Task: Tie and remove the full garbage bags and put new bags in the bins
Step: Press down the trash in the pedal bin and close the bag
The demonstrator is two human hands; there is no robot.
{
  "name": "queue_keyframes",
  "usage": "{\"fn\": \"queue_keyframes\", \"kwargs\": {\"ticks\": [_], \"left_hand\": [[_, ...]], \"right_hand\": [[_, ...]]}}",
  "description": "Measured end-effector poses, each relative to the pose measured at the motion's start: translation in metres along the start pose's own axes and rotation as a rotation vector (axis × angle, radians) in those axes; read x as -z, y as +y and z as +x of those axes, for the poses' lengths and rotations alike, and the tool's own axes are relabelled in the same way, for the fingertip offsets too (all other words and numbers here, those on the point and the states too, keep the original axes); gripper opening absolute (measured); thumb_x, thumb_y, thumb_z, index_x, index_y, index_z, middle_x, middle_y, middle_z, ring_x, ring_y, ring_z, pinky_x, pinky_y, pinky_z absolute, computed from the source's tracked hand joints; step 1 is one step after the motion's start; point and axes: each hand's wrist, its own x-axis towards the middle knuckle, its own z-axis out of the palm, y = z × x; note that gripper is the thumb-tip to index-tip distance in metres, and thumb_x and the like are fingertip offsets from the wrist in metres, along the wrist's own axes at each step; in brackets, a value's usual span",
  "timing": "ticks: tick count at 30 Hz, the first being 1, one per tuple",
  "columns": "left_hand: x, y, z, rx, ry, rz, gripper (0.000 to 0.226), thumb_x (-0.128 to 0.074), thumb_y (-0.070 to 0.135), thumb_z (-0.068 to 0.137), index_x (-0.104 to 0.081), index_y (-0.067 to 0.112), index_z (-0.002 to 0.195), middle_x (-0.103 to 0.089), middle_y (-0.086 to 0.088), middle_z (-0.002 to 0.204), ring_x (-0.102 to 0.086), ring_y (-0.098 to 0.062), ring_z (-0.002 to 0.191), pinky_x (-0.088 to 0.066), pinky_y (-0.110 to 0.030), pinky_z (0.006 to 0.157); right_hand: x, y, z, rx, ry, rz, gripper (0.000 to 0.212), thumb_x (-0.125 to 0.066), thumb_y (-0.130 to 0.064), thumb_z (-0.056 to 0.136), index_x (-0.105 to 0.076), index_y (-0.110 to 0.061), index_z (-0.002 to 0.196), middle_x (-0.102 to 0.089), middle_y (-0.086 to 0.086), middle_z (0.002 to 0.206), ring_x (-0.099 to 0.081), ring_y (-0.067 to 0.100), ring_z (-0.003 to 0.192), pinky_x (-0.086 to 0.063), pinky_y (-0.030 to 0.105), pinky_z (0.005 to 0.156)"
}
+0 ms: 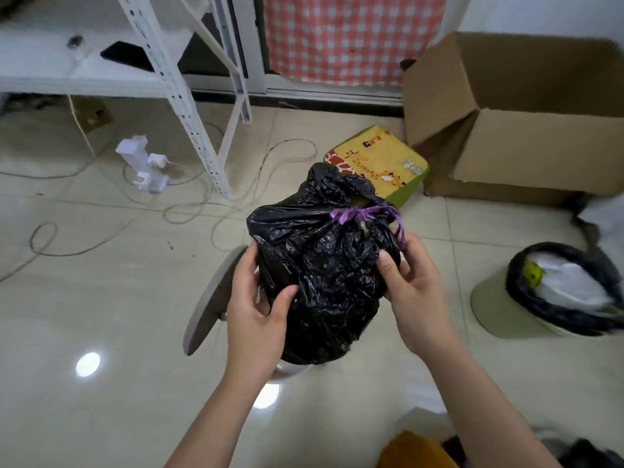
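A full black garbage bag (320,265), its neck drawn in by a purple drawstring (354,214), sits in front of me over a mostly hidden white bin (290,371). My left hand (256,315) grips the bag's left side, thumb pressed into the plastic. My right hand (415,292) grips its right side, just below the loose purple string end. The bin's grey lid (209,305) stands open to the left. A second bin (526,305), lined with a black bag and holding white waste, stands at the right.
An open cardboard box (526,130) and a yellow giraffe-print cushion (381,160) lie beyond the bag. A white metal rack (189,106), a power strip (145,167) and loose cables (202,204) occupy the left floor. An orange item (418,450) lies near my right arm.
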Motion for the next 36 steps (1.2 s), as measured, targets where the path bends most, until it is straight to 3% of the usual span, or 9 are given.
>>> {"fn": "queue_keyframes", "kwargs": {"ticks": [3,6,11,16,20,24,29,33,36], "left_hand": [[-0.017,0.046,0.001,0.074,-0.042,0.016,0.076,-0.067,-0.001,0.086,-0.039,0.043,0.141,-0.050,0.027,0.138,-0.045,0.003,0.131,-0.039,-0.026,0.107],[-0.035,0.097,0.000,0.097,-0.096,0.036,0.074,-0.067,-0.004,0.085,-0.041,0.034,0.142,-0.055,0.034,0.128,-0.052,0.007,0.121,-0.044,-0.010,0.095],[-0.072,0.187,-0.007,0.175,-0.152,0.069,0.073,-0.068,-0.009,0.082,-0.045,0.045,0.126,-0.057,0.043,0.112,-0.056,0.015,0.107,-0.041,0.002,0.079],[-0.115,0.272,-0.015,0.254,-0.208,0.116,0.074,-0.073,-0.004,0.080,-0.044,0.050,0.122,-0.058,0.024,0.120,-0.057,0.013,0.105,-0.045,-0.001,0.074],[-0.151,0.336,-0.016,0.345,-0.277,0.149,0.091,-0.077,0.004,0.078,-0.029,0.048,0.142,-0.056,0.024,0.116,-0.060,0.009,0.099,-0.054,-0.024,0.082],[-0.187,0.384,-0.007,0.321,-0.380,0.188,0.083,-0.076,0.006,0.080,-0.037,0.053,0.136,-0.061,0.031,0.105,-0.062,0.008,0.095,-0.052,-0.012,0.065],[-0.224,0.422,0.024,0.306,-0.435,0.187,0.073,-0.073,0.006,0.083,-0.041,0.037,0.141,-0.054,0.026,0.114,-0.060,-0.005,0.104,-0.047,-0.018,0.076],[-0.249,0.445,0.074,0.441,-0.474,0.082,0.058,-0.062,-0.001,0.089,-0.050,0.035,0.132,-0.061,0.008,0.122,-0.065,-0.011,0.102,-0.054,-0.025,0.074],[-0.268,0.459,0.117,0.492,-0.535,0.048,0.051,-0.056,-0.005,0.089,-0.055,0.028,0.127,-0.066,0.001,0.118,-0.070,-0.014,0.094,-0.055,-0.024,0.064]], "right_hand": [[0.020,-0.042,-0.007,-0.026,0.035,0.014,0.024,-0.058,-0.033,0.090,-0.063,-0.037,0.112,-0.067,0.005,0.115,-0.061,0.033,0.109,-0.048,0.063,0.093],[0.042,-0.084,-0.016,-0.051,0.074,0.016,0.024,-0.061,-0.034,0.093,-0.062,-0.034,0.116,-0.066,0.005,0.117,-0.060,0.033,0.112,-0.048,0.063,0.095],[0.086,-0.162,-0.032,-0.119,0.151,0.033,0.036,-0.062,-0.035,0.088,-0.061,-0.026,0.123,-0.067,0.007,0.119,-0.059,0.031,0.117,-0.047,0.059,0.099],[0.136,-0.238,-0.046,-0.148,0.215,0.027,0.040,-0.064,-0.035,0.086,-0.061,-0.023,0.124,-0.064,0.009,0.124,-0.056,0.032,0.121,-0.044,0.057,0.103],[0.175,-0.297,-0.053,-0.108,0.280,-0.023,0.032,-0.064,-0.019,0.091,-0.062,-0.026,0.123,-0.062,0.005,0.127,-0.058,0.025,0.119,-0.043,0.052,0.104],[0.210,-0.348,-0.052,-0.097,0.308,-0.043,0.030,-0.063,-0.023,0.092,-0.062,-0.030,0.122,-0.063,0.000,0.125,-0.058,0.019,0.120,-0.043,0.049,0.106],[0.235,-0.389,-0.029,-0.095,0.344,-0.018,0.026,-0.062,-0.022,0.094,-0.063,-0.029,0.119,-0.066,-0.001,0.121,-0.062,0.018,0.113,-0.050,0.045,0.099],[0.243,-0.417,0.006,-0.094,0.344,-0.027,0.025,-0.062,-0.019,0.095,-0.065,-0.041,0.107,-0.071,-0.001,0.110,-0.066,0.003,0.084,-0.052,0.017,0.068],[0.248,-0.433,0.037,-0.098,0.370,-0.018,0.030,-0.063,-0.009,0.093,-0.068,-0.038,0.099,-0.074,-0.001,0.104,-0.069,0.018,0.099,-0.057,0.027,0.078]]}}
